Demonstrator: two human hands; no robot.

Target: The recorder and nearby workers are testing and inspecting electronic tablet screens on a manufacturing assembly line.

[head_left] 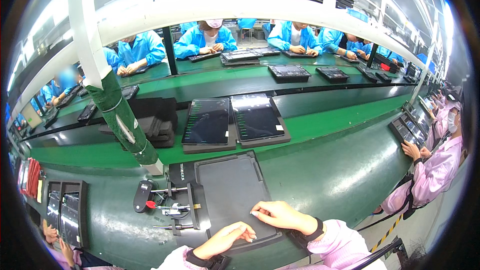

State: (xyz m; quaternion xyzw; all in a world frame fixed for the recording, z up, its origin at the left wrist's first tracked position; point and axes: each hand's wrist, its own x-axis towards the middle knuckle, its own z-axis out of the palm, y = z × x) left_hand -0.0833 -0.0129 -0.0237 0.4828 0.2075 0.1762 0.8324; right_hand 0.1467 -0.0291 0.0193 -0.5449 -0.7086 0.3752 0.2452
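Observation:
My left hand (226, 238) hovers at the near edge of a dark grey flat test fixture (230, 185), fingers loosely bent and apart with nothing visible in them. Over the fixture's near right corner is my right hand (281, 216), its fingers slightly curved and pointing left, also holding nothing I can see. The two hands are close but apart. A metal clamp mechanism (177, 209) with rods and a red-tipped lever (150, 204) is attached along the fixture's left side. Both wrists wear black bands.
Beyond the fixture, two dark tablet screens (206, 122) (256, 117) rest on black foam trays. A stack of black foam (150, 120) stands behind a green-wrapped post (120, 115). Co-workers in pink (445, 160) sit at right; others in blue face across the belt.

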